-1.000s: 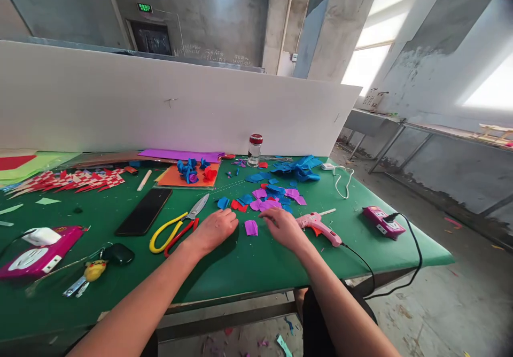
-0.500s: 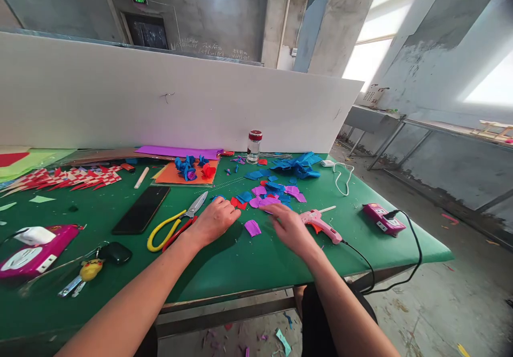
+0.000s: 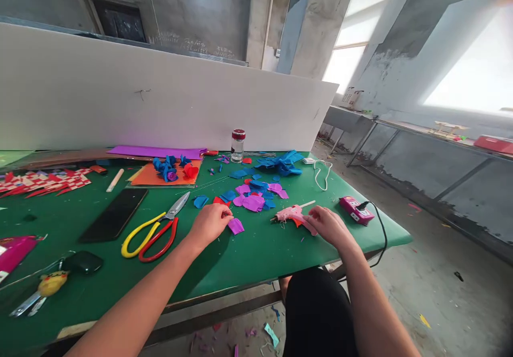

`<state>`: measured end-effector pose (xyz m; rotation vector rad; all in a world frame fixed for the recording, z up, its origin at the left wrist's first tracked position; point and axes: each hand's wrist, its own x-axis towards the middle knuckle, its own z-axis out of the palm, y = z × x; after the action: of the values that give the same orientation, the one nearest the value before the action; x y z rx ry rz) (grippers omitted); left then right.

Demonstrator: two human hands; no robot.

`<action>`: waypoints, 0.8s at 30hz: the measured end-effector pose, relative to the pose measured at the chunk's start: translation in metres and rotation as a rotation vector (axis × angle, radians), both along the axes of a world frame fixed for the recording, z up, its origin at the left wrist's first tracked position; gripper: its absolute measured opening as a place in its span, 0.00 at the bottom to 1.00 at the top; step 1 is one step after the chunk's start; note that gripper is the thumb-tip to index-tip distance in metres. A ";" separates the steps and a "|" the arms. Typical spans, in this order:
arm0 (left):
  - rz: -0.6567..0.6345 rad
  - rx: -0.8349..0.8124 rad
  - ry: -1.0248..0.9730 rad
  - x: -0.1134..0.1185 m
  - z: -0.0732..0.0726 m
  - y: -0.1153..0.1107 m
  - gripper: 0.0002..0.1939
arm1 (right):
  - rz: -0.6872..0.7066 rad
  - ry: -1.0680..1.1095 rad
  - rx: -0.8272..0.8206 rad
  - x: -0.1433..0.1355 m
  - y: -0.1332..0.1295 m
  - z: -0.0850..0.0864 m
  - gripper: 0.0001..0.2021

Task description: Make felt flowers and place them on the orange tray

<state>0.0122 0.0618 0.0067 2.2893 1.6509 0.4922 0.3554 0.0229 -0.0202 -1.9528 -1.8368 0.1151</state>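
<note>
My left hand (image 3: 211,222) has its fingertips pinched at the edge of a small purple paper piece (image 3: 236,226) on the green table. Around the handle end of the pink glue gun (image 3: 289,214), my right hand (image 3: 326,223) has its fingers curled; the gun lies with its nozzle pointing left. Beyond both hands spread purple petals (image 3: 253,202), blue paper pieces (image 3: 228,195) and bits of red. Scissors (image 3: 160,226) with yellow and red handles lie left of my left hand.
A black phone (image 3: 114,215) and a keychain (image 3: 53,283) lie at the left. Folded paper flowers (image 3: 165,168) rest on orange sheets. A lidded glass jar (image 3: 238,147) stands before the white board (image 3: 172,98). A corded magenta power block (image 3: 356,210) sits right.
My right hand has moved right, from beside the purple petals to the glue gun, which has shifted nearer and turned slightly. My left hand has come to the loose purple piece. The view has swung right.
</note>
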 end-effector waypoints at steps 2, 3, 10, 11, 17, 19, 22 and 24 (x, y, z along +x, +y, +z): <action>0.022 -0.027 0.008 0.001 -0.006 0.005 0.09 | 0.033 0.006 -0.077 0.002 0.000 -0.010 0.18; 0.034 -0.040 0.010 0.000 -0.009 0.006 0.10 | 0.051 0.008 -0.105 0.002 0.001 -0.014 0.20; 0.062 -0.063 0.018 -0.002 -0.019 0.003 0.07 | 0.095 -0.003 -0.036 -0.002 0.010 -0.035 0.19; 0.058 -0.055 0.018 -0.003 -0.019 0.003 0.06 | 0.097 0.001 -0.009 -0.002 0.010 -0.036 0.18; -0.056 0.022 0.011 -0.001 -0.018 0.002 0.08 | 0.012 0.169 0.115 -0.007 0.002 -0.026 0.15; -0.085 0.027 0.018 0.002 -0.021 0.001 0.08 | 0.016 0.305 0.075 -0.010 -0.002 -0.016 0.15; -0.087 0.041 0.024 0.005 -0.027 0.000 0.09 | 0.034 0.406 0.119 -0.019 -0.006 0.005 0.15; -0.082 0.056 0.020 0.006 -0.029 -0.001 0.09 | 0.034 0.443 0.217 -0.030 -0.004 0.021 0.16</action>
<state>0.0183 0.0607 -0.0222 2.3983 1.5642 0.5053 0.3259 0.0185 0.0011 -1.5939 -1.5214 0.3182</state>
